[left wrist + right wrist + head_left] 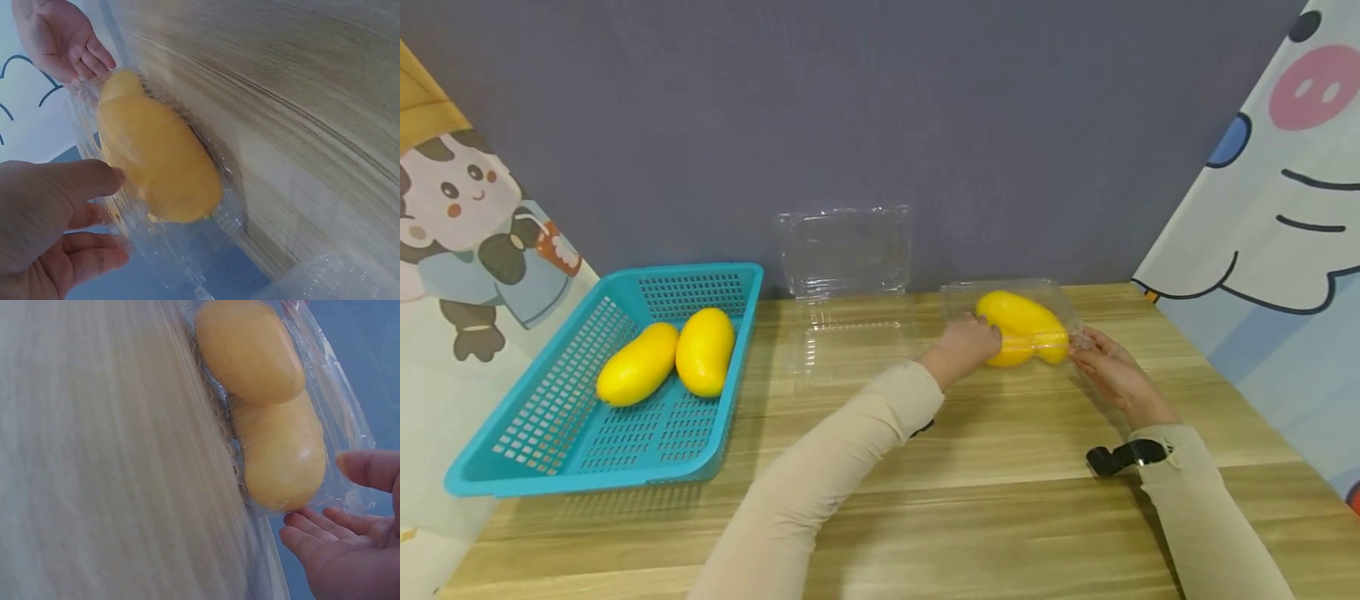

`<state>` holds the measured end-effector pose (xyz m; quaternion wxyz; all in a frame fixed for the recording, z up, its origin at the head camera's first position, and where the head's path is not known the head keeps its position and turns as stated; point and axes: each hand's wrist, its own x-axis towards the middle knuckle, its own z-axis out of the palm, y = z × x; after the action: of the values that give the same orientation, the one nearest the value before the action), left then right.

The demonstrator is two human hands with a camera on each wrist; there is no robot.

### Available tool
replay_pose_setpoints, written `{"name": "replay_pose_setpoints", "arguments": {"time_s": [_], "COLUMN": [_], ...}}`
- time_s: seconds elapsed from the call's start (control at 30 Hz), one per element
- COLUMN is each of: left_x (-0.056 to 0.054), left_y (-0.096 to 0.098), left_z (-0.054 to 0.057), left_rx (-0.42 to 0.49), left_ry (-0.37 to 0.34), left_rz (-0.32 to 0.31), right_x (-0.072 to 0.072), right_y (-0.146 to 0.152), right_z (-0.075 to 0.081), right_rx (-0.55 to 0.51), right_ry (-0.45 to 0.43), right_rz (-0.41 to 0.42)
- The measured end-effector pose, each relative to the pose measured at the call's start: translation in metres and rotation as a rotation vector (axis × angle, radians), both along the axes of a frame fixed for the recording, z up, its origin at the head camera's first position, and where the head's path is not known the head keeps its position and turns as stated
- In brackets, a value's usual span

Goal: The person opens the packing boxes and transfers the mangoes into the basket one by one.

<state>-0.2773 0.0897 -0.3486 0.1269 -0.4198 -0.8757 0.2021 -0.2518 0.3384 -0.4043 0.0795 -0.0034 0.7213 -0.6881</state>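
Note:
Two yellow mangoes (1022, 317) lie in a clear plastic clamshell box (955, 298) at the right rear of the table. In the left wrist view, the front mango (159, 156) partly covers the other one (122, 84). My left hand (964, 343) pinches the box's left edge, its thumb (94, 178) on the clear plastic and fingers below. At the opposite end, my right hand (1112, 371) holds the box's corner between thumb and fingers. Its thumb (369, 467) touches the lid's edge in the right wrist view.
A blue perforated basket (726, 417) on the left holds two more mangoes (638, 365). Another clear clamshell (846, 250) stands open at the back, its lid upright against the grey wall (880, 108). Printed cartoon panels flank the wooden table (1000, 517).

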Motion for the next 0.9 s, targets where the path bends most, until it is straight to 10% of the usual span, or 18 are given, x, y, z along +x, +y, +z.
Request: {"name": "replay_pose_setpoints", "arguments": {"time_s": [0.4, 0.9], "left_x": [0.002, 0.003], "left_y": [0.021, 0.024], "left_z": [0.001, -0.003], "left_rx": [0.094, -0.044], "left_ry": [-0.187, -0.141], "left_rz": [0.213, 0.177], "right_x": [-0.001, -0.001], "right_y": [0.002, 0.002], "right_z": [-0.002, 0.001], "right_rx": [-0.075, 0.016], "right_ry": [0.022, -0.003], "right_rz": [0.004, 0.020]}}
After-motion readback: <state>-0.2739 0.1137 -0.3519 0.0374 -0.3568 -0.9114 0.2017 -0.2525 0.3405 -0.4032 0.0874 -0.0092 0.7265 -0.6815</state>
